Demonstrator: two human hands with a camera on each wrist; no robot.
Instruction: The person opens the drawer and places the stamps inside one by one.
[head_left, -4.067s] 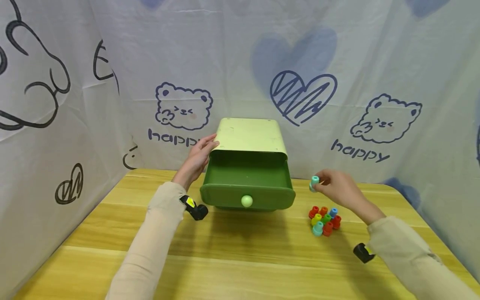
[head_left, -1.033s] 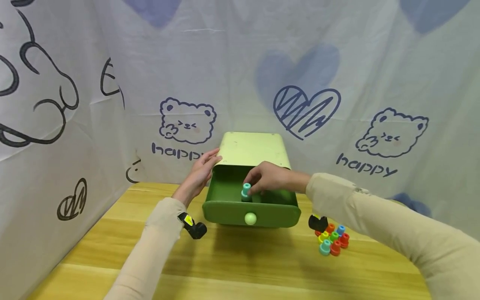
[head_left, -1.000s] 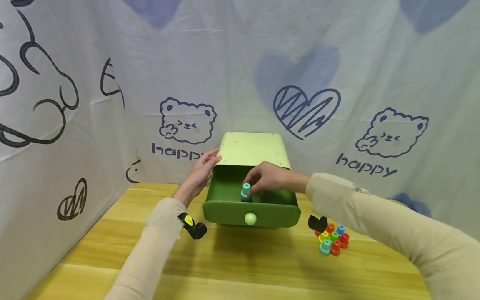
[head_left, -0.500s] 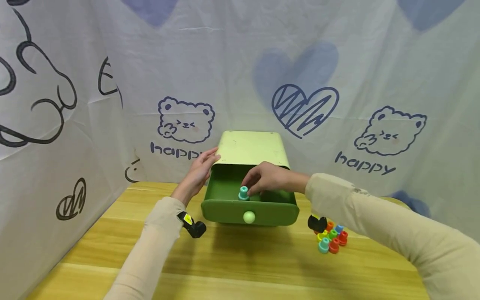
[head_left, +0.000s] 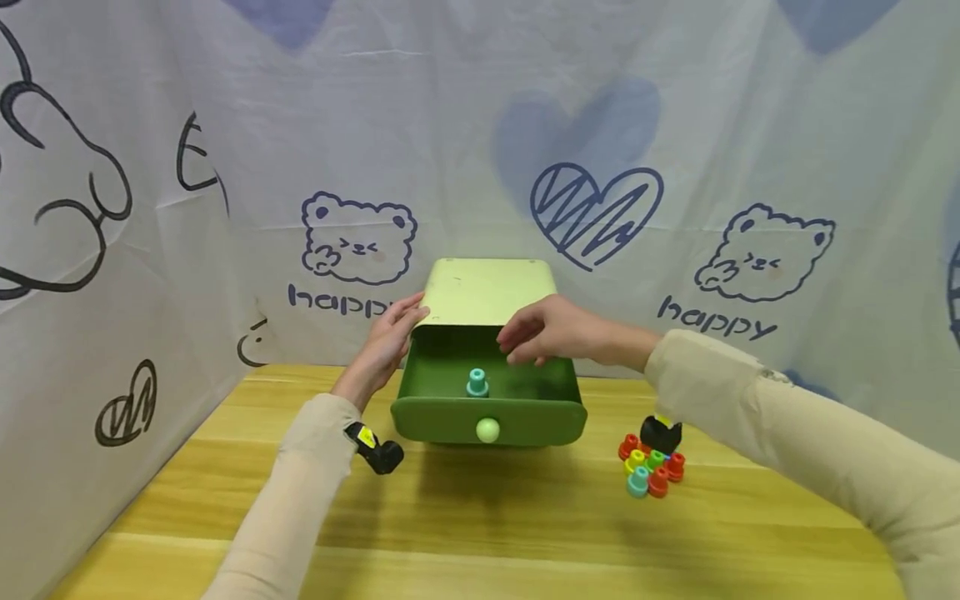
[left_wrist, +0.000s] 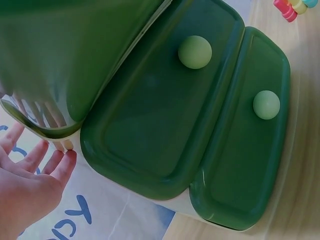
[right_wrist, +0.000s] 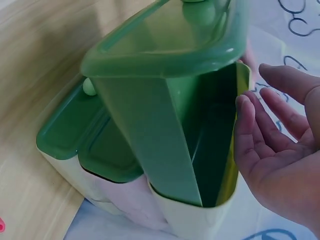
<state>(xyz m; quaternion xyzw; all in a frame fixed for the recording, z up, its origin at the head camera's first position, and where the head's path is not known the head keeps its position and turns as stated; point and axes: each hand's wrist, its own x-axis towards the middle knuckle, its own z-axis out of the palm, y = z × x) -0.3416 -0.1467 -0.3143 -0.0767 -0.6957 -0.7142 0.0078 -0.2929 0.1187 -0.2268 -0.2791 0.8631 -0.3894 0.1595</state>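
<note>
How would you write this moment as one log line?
left hand: touching cabinet | right hand: empty, near open drawer | turquoise peg: upright inside drawer | other pegs: clustered on table

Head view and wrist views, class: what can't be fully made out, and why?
Head view: some clustered pegs, behind the black wrist camera.
Head view: the lower drawer fronts, mostly beneath the open drawer.
Right wrist view: the turquoise peg inside, hidden by the open drawer's walls.
Left wrist view: clustered pegs, cut off by the top edge.
</note>
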